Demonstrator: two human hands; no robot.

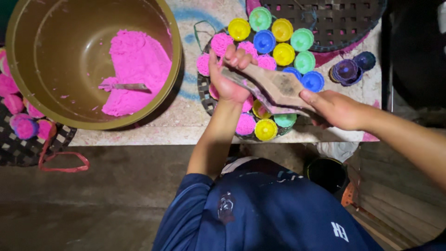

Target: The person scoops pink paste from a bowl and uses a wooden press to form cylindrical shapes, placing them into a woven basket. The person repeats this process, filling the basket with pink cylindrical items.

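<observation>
— What are the hands doing?

— I see my left hand [228,76] curled shut around one end of a flat, worn brown wooden paddle [272,88], fingers folded over its top; my right hand [337,109] closes on the other end, thumb lying along the wood; the paddle lies tilted across the round dark woven tray [204,95] of moulds, just above them; whether it touches them I cannot tell.

— Count what sits on that tray.

— Small round fluted plastic moulds; I count about four yellow [283,54], four green [304,61], three blue [264,41], and roughly six packed with pink paste [221,42]; some are hidden under the hands, so the count is loose.

— And around it?

— One large olive-brown plastic bucket [28,69] at the left, holding one mound of bright pink paste [137,69] with one metal blade [127,86] stuck in it; two dark purple moulds [346,70] on the speckled tabletop [186,121] to the right; a second dark lattice tray [334,23] at the top; several pink shaped pieces [16,104] at the far left.
</observation>
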